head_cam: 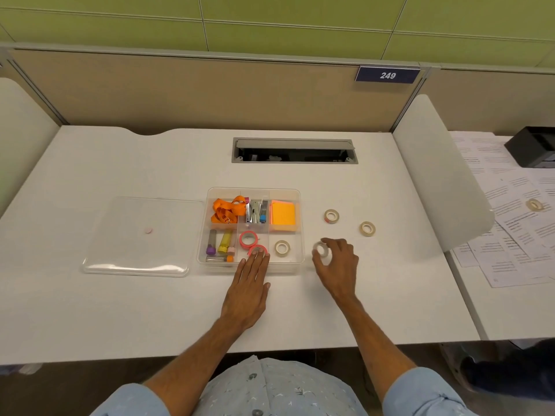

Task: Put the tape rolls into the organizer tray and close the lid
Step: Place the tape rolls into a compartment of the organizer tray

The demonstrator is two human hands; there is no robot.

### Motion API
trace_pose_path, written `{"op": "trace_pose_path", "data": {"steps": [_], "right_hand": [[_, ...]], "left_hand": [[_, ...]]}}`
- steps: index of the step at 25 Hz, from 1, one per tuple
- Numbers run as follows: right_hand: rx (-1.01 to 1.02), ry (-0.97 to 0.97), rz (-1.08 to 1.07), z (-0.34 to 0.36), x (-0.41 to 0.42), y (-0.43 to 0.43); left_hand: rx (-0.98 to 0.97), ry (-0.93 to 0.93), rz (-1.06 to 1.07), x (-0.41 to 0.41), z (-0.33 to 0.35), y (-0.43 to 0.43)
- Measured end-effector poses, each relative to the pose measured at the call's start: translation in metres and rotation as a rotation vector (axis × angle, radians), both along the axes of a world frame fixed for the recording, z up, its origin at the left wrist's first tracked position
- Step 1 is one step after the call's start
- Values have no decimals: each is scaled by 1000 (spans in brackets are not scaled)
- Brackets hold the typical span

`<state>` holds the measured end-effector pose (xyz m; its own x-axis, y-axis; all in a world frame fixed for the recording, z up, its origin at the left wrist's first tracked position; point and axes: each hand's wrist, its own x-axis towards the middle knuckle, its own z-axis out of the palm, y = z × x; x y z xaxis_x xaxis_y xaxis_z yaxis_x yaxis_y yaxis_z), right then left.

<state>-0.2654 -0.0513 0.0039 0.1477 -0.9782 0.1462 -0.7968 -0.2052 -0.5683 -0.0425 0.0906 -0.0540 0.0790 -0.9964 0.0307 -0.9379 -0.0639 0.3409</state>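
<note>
While blurred, a tape roll (322,249) sits between right-hand fingers (330,242).

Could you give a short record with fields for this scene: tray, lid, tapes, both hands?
tray: clear plastic organizer tray, open
lid: clear flat lid, on desk beside the tray
tapes inside: two pink tape rolls, one beige tape roll
tapes on desk: two beige rolls
left hand: fingertips on nearer pink roll
right hand: holds white tape roll

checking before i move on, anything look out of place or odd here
One tape roll lies on printed papers on the neighbouring desk, beyond the divider, away from the organizer tray. Nothing looks spilled or damaged.
</note>
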Motion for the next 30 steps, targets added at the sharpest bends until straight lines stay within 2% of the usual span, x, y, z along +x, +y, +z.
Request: {"op": "trace_pose_path", "data": {"steps": [3,9,13,18,23,30], "right_hand": [[-70,20,160,8,21,0],[-26,255,320,-2,41,1],[-30,182,286,1,37,0],[-31,53,101,1,18,-25],[107,157,-16,-15,-7,-62],[276,322,69,-27,-15,-103]], "left_hand": [[3,4,8,-1,-1,-1],[26,5,23,-3,-1,-3],[30,5,23,-5,-2,-4],[-14,7,17,-5,-2,-2],[-15,5,20,-5,1,0],[-6,0,34,-7,5,0]]}}
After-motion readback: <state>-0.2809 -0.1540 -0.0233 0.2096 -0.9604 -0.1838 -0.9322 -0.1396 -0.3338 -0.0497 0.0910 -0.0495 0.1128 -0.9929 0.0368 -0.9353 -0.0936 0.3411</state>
